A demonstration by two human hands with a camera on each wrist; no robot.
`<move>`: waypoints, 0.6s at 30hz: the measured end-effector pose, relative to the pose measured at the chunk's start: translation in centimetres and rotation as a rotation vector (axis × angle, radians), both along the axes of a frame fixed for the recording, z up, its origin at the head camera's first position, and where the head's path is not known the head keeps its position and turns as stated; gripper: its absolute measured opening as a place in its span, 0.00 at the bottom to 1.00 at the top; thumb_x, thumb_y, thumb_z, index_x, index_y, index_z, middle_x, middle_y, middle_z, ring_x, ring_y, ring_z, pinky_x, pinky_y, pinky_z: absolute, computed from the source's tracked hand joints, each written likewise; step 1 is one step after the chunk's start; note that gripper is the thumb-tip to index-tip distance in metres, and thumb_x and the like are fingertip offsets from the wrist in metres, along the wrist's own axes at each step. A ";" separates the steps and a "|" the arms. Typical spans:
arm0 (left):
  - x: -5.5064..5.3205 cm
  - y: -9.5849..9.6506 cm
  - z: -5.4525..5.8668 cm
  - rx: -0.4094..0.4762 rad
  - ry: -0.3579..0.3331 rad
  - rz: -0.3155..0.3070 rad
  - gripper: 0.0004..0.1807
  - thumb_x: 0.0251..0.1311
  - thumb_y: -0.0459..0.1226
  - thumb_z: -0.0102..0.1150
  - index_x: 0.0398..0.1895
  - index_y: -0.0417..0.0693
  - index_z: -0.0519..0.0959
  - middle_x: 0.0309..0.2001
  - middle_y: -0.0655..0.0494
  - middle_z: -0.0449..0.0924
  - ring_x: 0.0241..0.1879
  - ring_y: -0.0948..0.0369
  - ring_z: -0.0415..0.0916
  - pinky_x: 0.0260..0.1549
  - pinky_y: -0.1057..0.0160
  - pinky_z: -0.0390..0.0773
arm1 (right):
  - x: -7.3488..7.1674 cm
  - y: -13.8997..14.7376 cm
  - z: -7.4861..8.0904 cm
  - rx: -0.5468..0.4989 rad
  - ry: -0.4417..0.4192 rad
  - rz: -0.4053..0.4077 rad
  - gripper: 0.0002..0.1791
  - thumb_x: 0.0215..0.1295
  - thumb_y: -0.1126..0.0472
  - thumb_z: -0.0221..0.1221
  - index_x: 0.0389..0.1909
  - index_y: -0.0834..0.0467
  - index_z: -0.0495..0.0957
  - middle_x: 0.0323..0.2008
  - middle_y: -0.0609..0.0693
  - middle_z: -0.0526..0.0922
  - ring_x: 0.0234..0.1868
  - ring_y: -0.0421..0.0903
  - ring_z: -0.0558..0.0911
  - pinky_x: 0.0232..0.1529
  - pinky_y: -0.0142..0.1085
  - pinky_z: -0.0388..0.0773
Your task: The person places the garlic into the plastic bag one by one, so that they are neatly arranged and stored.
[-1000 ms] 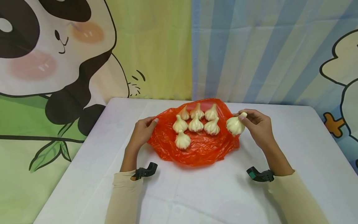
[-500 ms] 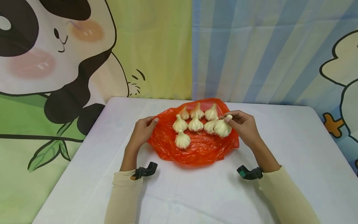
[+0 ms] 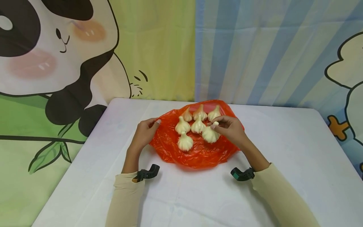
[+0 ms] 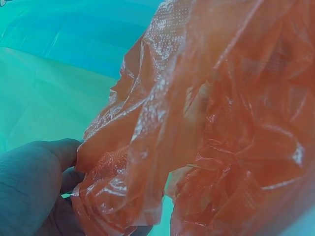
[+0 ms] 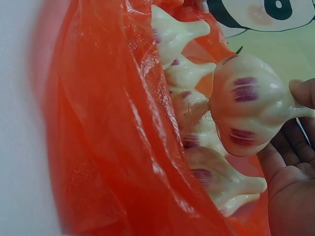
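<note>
A red plastic bag (image 3: 195, 159) lies spread on the table, with several garlic bulbs (image 3: 185, 142) standing in rows on it. At its left edge my left hand (image 3: 145, 134) pinches the plastic between thumb and fingers; the left wrist view shows the crumpled bag (image 4: 133, 147) beside that hand (image 4: 34, 182). My right hand (image 3: 231, 130) holds a garlic bulb (image 3: 210, 135) by its stem over the bag's right half. In the right wrist view this bulb (image 5: 248, 103) has purple marks and roots, and it partly covers the bulbs behind. One bulb at the right is hidden from the head view.
The bag rests on a white-covered table (image 3: 181, 195). Behind the table hangs a printed curtain (image 3: 158, 47) with a panda at left and stripes at right. A dark wrist camera (image 3: 148, 172) sits on the left forearm, another camera (image 3: 242, 174) on the right.
My right hand has carried its garlic bulb leftward, from beside the bag's right edge to over the bag, near the other bulbs. The left hand keeps its place on the plastic.
</note>
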State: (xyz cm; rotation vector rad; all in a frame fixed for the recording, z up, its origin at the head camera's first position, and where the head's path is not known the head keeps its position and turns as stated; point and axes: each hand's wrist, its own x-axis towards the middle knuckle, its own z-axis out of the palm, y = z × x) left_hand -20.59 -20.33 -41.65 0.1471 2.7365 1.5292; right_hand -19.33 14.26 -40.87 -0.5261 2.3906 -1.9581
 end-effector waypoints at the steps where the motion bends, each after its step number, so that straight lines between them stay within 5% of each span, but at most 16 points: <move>1: 0.0 0.0 0.0 0.001 -0.001 -0.001 0.27 0.70 0.54 0.48 0.60 0.44 0.77 0.50 0.51 0.80 0.45 0.55 0.77 0.45 0.54 0.79 | 0.0 -0.2 0.0 0.003 -0.006 0.000 0.12 0.63 0.65 0.64 0.43 0.68 0.79 0.40 0.53 0.84 0.39 0.45 0.83 0.37 0.33 0.81; 10: 0.0 0.1 0.2 0.004 -0.008 0.003 0.26 0.71 0.52 0.49 0.60 0.44 0.77 0.51 0.50 0.80 0.45 0.55 0.76 0.45 0.54 0.79 | -0.1 -1.4 -0.1 0.015 -0.048 0.074 0.11 0.62 0.64 0.65 0.43 0.66 0.80 0.42 0.57 0.84 0.40 0.49 0.84 0.35 0.37 0.82; 18: 0.0 0.1 0.2 -0.013 -0.013 0.005 0.25 0.71 0.51 0.48 0.60 0.45 0.77 0.50 0.51 0.80 0.45 0.55 0.76 0.45 0.53 0.78 | 0.0 -1.4 -1.2 -0.012 -0.040 0.149 0.16 0.63 0.67 0.64 0.51 0.66 0.78 0.50 0.62 0.80 0.53 0.54 0.80 0.46 0.37 0.80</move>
